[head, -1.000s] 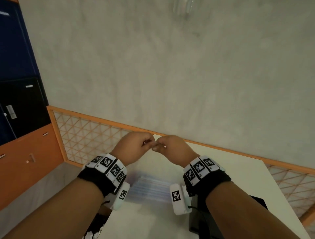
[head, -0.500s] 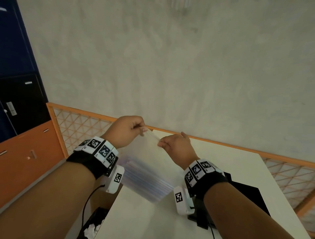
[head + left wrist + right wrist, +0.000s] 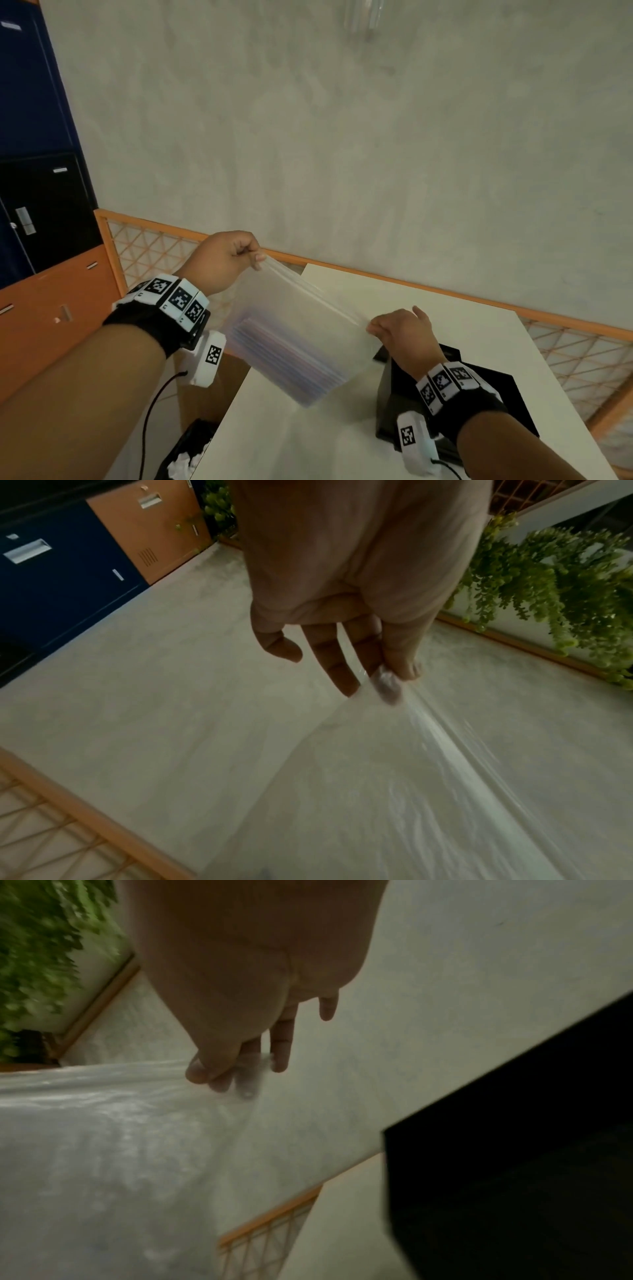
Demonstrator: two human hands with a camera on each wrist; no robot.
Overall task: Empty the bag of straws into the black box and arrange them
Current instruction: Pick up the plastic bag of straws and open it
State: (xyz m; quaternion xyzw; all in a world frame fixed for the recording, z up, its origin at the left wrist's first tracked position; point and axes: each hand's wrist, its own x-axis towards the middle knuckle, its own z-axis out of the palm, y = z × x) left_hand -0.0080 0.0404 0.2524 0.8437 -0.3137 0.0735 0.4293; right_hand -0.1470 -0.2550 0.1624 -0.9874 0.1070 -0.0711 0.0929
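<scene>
A clear plastic bag (image 3: 301, 329) hangs in the air over the white table (image 3: 445, 308), with a bundle of thin straws (image 3: 284, 359) lying across its lower part. My left hand (image 3: 257, 258) pinches the bag's upper left corner between thumb and fingertips (image 3: 387, 680). My right hand (image 3: 375, 330) pinches the opposite top corner, lower and to the right, thumb against fingers (image 3: 219, 1080). The bag's top edge is stretched taut between both hands. The black box (image 3: 479, 394) stands on the table beneath my right wrist, its dark wall (image 3: 514, 1150) close in the right wrist view.
An orange-framed lattice panel (image 3: 150, 250) runs behind the table against a grey wall. Orange and dark blue cabinets (image 3: 41, 171) stand at left. A black bin with crumpled paper (image 3: 185, 459) sits on the floor by the table's left edge. Green plants (image 3: 565, 574) hang nearby.
My hands, pinched together a second ago, have pulled apart. The left rose up and left, the right dropped down and right toward the box, stretching the bag's top edge and lifting the bag.
</scene>
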